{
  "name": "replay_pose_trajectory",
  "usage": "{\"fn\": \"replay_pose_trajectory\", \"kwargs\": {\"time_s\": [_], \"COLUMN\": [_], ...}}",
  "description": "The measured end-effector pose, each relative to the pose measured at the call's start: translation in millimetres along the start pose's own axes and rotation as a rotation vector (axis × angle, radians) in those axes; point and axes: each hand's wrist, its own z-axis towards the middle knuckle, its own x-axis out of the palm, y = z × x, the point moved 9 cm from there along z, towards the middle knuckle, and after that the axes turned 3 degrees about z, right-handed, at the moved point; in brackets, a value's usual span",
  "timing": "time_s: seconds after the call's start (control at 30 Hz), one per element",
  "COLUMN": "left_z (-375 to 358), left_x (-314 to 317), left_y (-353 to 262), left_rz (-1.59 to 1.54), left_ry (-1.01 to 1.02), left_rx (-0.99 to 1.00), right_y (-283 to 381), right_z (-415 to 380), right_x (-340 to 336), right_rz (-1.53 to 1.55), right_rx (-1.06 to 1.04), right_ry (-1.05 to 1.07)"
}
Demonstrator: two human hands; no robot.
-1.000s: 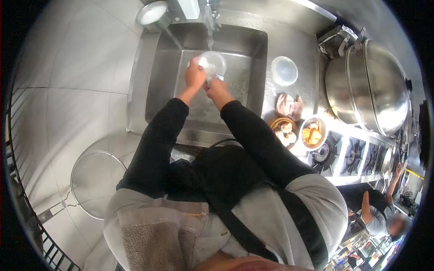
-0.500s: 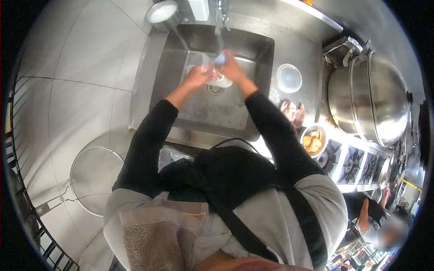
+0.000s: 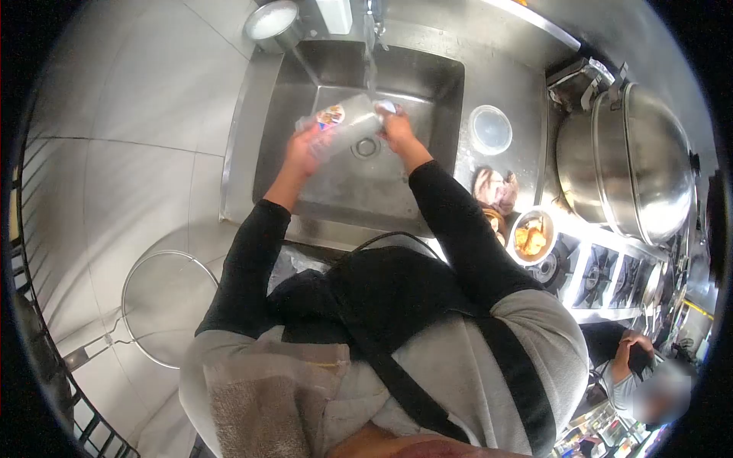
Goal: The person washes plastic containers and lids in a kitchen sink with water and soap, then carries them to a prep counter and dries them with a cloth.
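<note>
A clear plastic container [image 3: 350,126] with a colourful label lies tilted over the steel sink [image 3: 343,202]. My left hand [image 3: 304,151] is wrapped round its left end. At the container's right end is my right hand [image 3: 397,131], fingers closed on a small white and blue thing [image 3: 388,107], which I cannot make out clearly. Water [image 3: 371,76] runs from the tap [image 3: 371,30] just behind the container. Below it shows the sink drain [image 3: 366,147].
On the right counter are a round translucent lid [image 3: 490,130], a crumpled cloth [image 3: 495,189] and a bowl of orange-brown food [image 3: 532,238]. Beyond stands a large steel pot [image 3: 626,164]. A metal pot [image 3: 273,24] is at back left, a strainer [image 3: 169,305] at left. Another person [image 3: 630,366] is lower right.
The container has swung left and tilted, and its label now faces up. My left hand has moved left with it; my right hand is slightly lower and at its right end.
</note>
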Motion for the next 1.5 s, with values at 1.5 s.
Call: {"fn": "replay_pose_trajectory", "kwargs": {"time_s": [1.5], "left_z": [126.0], "left_x": [196.0], "left_y": [133.3], "left_rz": [0.167], "left_ry": [0.169], "left_rx": [-0.174], "right_y": [149.4], "right_z": [-2.5], "right_x": [-81.1], "right_rz": [-1.202], "right_rx": [-0.322], "right_ry": [0.146]}}
